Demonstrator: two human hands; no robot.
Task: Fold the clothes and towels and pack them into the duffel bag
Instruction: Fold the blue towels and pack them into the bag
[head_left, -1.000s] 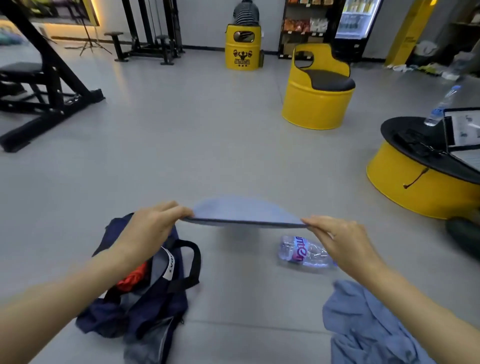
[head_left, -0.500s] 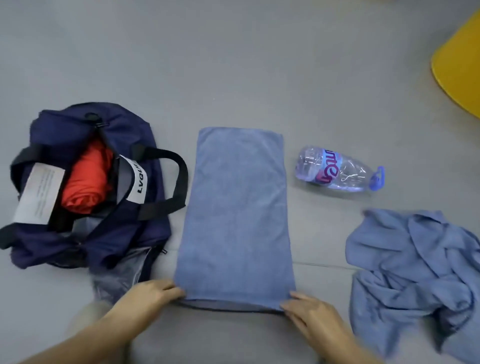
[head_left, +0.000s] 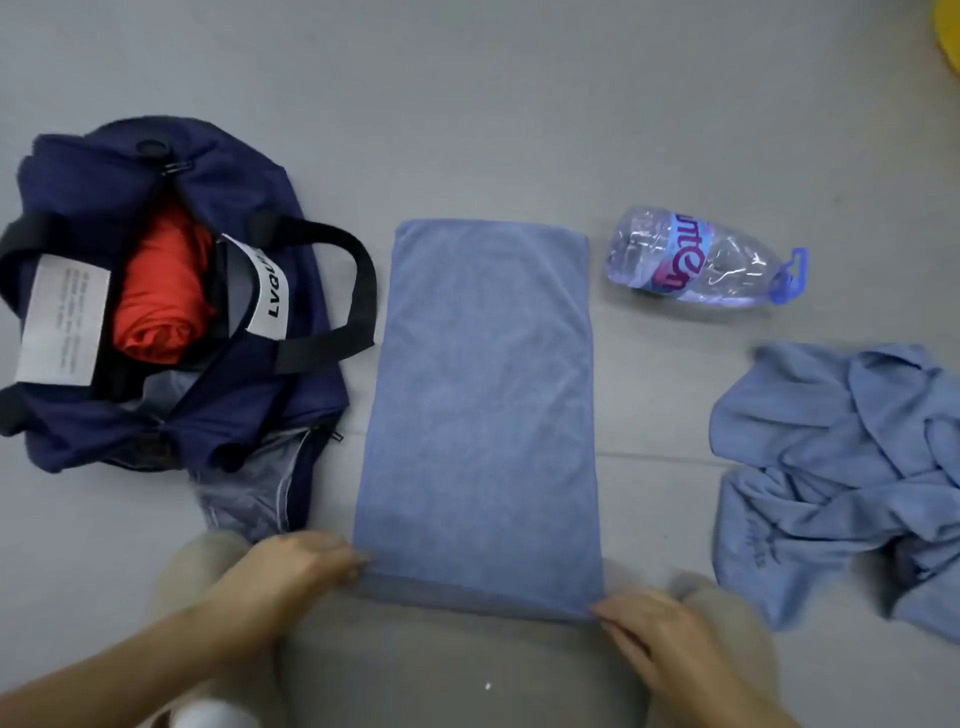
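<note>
The folded blue towel (head_left: 483, 405) lies flat on the grey floor (head_left: 467, 104) as a long smooth rectangle, its short near edge at the person's knees and its far edge pointing away. Both hands are at that near edge, one at each corner. The left hand (head_left: 291, 571) has its fingers curled, with the tips pinching the near left corner. The right hand (head_left: 660, 639) reaches its fingertips to the near right corner; whether it pinches the cloth or only touches it cannot be told through the blur.

Just beside the towel's left edge sits the navy duffel bag (head_left: 280, 395), unzipped, with one black handle arching toward the towel and a rolled red garment (head_left: 161, 291) inside. To the right of the towel's far corner a clear plastic bottle (head_left: 696, 260) lies on its side, apart from the cloth. Nearer and further right, a crumpled blue garment (head_left: 841, 467) lies in a heap on the floor, apart from the towel and from the right hand.
</note>
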